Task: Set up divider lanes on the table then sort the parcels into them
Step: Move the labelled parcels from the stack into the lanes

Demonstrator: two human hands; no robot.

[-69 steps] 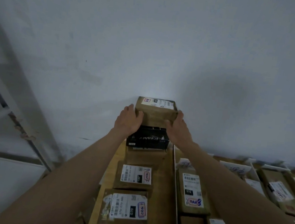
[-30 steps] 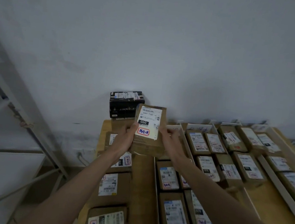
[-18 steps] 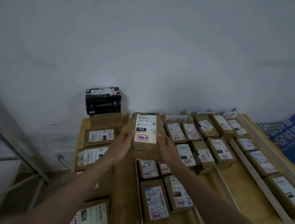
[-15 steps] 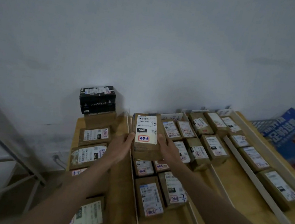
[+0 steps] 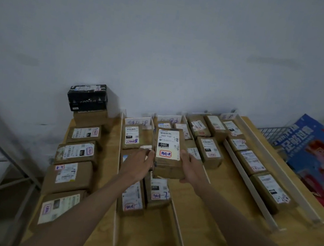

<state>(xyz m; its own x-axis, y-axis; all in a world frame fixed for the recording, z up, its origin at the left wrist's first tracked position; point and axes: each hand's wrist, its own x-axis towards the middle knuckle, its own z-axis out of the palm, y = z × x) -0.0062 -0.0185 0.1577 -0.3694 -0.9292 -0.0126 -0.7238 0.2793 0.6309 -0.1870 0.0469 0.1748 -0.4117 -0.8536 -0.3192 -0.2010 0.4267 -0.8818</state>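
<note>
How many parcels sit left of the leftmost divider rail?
6: a black box atop a brown box by the wall, then four brown parcels in a row toward the camera. The forearm may hide more.

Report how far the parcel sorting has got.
Done: white dividers form lanes on the table, and many labelled parcels already lie in them. In hand: the left hand and right hand hold one brown parcel marked 060 above the lanes, not yet set down. Left: a column of parcels and a black box sit outside the leftmost divider.
</note>
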